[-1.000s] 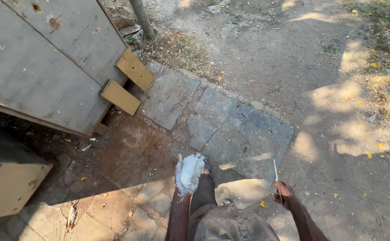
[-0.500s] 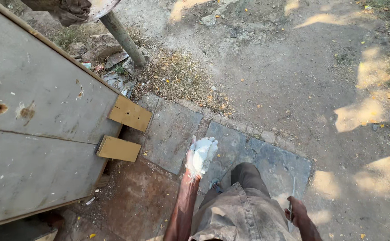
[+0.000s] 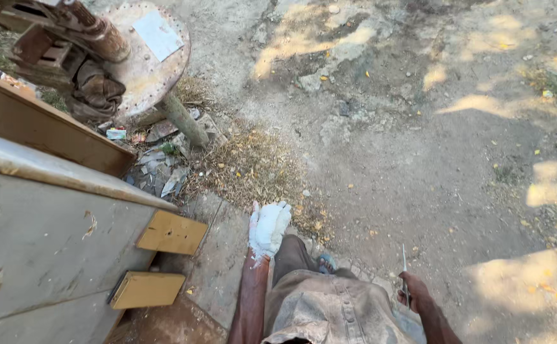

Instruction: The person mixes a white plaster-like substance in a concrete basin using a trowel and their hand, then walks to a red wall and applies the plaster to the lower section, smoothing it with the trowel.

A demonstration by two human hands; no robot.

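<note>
No real containers here, closest thing is that big grey wooden cabinet (image 3: 43,248) on your left, and whatever's inside it is shut away. It runs off the left and bottom edges, so you only get one face plus two yellowish wooden blocks (image 3: 172,232) sticking off its corner.

Your left hand (image 3: 269,228) is coated in white, could be a glove or plaster, hard to say. The fingers hang loosely together, pointing forward, holding nothing, over the edge of the stone paving (image 3: 218,267) where it meets a patch of dry grass (image 3: 253,165).

Your right hand (image 3: 413,294) is closed around a thin blade-like tool (image 3: 404,267), down low by your right hip. Only a pale narrow strip pokes up out of your fist; the handle is buried in your grip, so I can't tell what kind of tool it is.

Top left there's a rusty round metal plate (image 3: 144,51) on a tilted post (image 3: 183,121), with a brown rag (image 3: 97,92) and some rusty machinery cut off by the frame. Bits of litter (image 3: 157,169) lie at the post's foot. Your dusty trousers (image 3: 329,306) hide most of your legs, and just a blue sandal (image 3: 327,262) peeks out.
</note>
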